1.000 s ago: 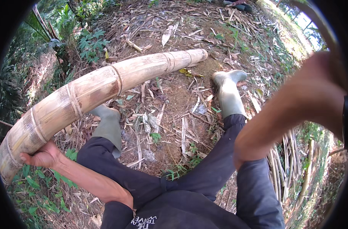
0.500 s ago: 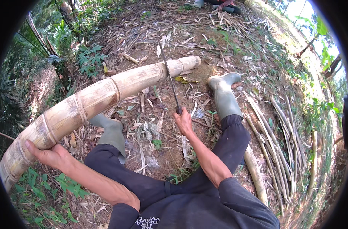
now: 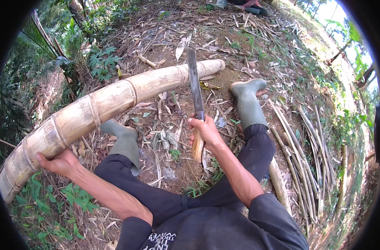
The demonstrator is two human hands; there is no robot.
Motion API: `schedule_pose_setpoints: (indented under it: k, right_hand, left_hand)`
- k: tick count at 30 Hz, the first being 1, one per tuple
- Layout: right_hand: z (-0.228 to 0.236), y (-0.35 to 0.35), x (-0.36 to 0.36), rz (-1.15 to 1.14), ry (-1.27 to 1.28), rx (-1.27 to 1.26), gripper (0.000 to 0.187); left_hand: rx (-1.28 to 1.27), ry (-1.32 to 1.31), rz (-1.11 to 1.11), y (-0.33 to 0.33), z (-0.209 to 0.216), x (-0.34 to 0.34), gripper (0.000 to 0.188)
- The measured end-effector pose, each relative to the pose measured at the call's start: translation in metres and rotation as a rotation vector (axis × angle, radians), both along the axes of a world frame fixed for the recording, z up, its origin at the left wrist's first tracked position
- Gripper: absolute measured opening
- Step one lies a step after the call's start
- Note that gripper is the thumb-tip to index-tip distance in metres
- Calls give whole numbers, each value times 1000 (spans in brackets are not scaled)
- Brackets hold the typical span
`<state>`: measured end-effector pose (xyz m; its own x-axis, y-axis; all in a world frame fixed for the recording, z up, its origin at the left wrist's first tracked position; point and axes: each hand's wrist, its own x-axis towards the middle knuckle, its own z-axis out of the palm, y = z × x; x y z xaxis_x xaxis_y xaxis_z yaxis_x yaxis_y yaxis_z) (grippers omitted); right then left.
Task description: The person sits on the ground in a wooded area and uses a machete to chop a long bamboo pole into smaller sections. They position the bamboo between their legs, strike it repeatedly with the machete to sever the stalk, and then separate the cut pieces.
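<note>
A thick, pale bamboo pole [image 3: 111,100] with ringed joints runs from the lower left up to the far middle. My left hand [image 3: 61,161] grips its near part from below, thumb lying along the side. In my right hand [image 3: 206,132] is a machete [image 3: 194,83], its wooden handle closed in my fingers. The dark blade points away from me with its flat side showing, and its upper part overlaps the bamboo near the far end. Whether blade and bamboo touch I cannot tell.
My legs in green rubber boots [image 3: 249,104] are spread on either side. Thin cut poles [image 3: 302,158] lie to the right, beside a thicker pole [image 3: 279,183]. Dry leaves cover the sloping ground. Another person's boots [image 3: 256,10] show at the far top; green plants [image 3: 103,62] stand left.
The machete has turned from edge-on to flat side showing and stands more upright. My right hand has come up, exposing the wooden handle. My left hand keeps its grip on the bamboo.
</note>
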<state>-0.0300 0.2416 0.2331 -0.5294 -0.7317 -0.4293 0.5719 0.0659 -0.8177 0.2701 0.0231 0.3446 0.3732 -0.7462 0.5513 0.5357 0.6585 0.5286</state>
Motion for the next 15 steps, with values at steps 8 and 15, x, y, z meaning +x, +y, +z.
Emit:
schedule_pose_setpoints:
  k: [8,15]
  right_hand:
    - [105,30,-45,-121,841,-159,28]
    - [201,40,-52,-527,1332,-1130,15]
  left_hand:
    - [-7,64,-172,-7,2,7,82]
    - [-33,-24,-163,-15,18,10,81]
